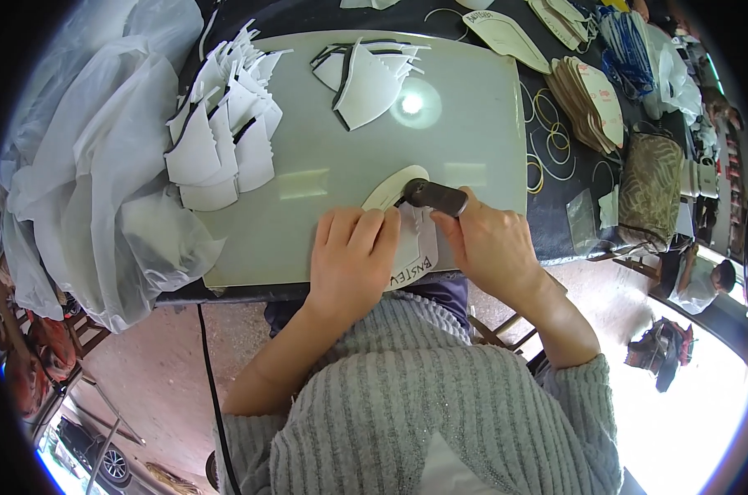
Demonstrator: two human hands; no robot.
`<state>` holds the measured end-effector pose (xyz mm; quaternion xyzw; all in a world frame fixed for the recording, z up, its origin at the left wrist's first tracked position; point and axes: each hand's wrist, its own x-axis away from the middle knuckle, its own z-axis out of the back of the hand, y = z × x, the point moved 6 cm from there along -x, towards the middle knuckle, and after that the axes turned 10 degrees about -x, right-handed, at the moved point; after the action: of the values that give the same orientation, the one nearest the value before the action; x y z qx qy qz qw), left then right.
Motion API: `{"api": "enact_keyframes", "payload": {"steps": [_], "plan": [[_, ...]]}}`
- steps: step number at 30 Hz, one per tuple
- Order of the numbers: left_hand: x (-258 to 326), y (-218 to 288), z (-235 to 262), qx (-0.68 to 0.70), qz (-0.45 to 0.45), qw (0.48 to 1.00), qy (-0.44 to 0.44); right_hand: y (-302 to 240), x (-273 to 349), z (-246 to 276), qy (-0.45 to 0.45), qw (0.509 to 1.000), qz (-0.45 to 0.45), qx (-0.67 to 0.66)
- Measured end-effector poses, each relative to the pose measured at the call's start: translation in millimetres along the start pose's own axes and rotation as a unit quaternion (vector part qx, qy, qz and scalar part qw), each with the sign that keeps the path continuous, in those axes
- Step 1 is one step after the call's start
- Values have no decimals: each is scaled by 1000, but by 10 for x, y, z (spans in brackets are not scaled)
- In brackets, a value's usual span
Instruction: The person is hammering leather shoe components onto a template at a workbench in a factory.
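Note:
In front of my body, my left hand (356,256) is closed, fingers together and bent down onto a pale, curved cut piece (396,186) at the board's near edge. Its thumb is hidden. My right hand (497,243) grips a dark, hammer-like tool (440,198), thumb and fingers around its near end. The tool's round head rests over the piece, just beyond my left fingertips. Closer to me, a pale part with dark lettering (415,271) shows between my hands. Whether it is one with the curved piece, I cannot tell.
A smooth grey-green board (308,148) lies on the black table. White dark-edged pieces stand in a heap (225,132) and a smaller stack (367,87). Plastic sheeting (110,165) covers the left side. Rightward are thin rings (551,136), tan templates (588,99) and a patterned pouch (650,186).

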<state>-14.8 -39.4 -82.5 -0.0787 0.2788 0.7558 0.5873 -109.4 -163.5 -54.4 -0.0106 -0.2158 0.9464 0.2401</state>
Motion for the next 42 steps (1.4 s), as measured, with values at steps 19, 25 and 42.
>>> {"api": "enact_keyframes", "payload": {"steps": [19,25,42], "plan": [[32,62,0,-54,-19,998,-30,-133,-7,74,-27,999,1,40],[27,71,1,-58,-25,998,-27,-131,-43,44,-37,999,18,27],[91,3,46,-12,-7,1000,12,-111,-48,-10,-46,998,11,41]]}}
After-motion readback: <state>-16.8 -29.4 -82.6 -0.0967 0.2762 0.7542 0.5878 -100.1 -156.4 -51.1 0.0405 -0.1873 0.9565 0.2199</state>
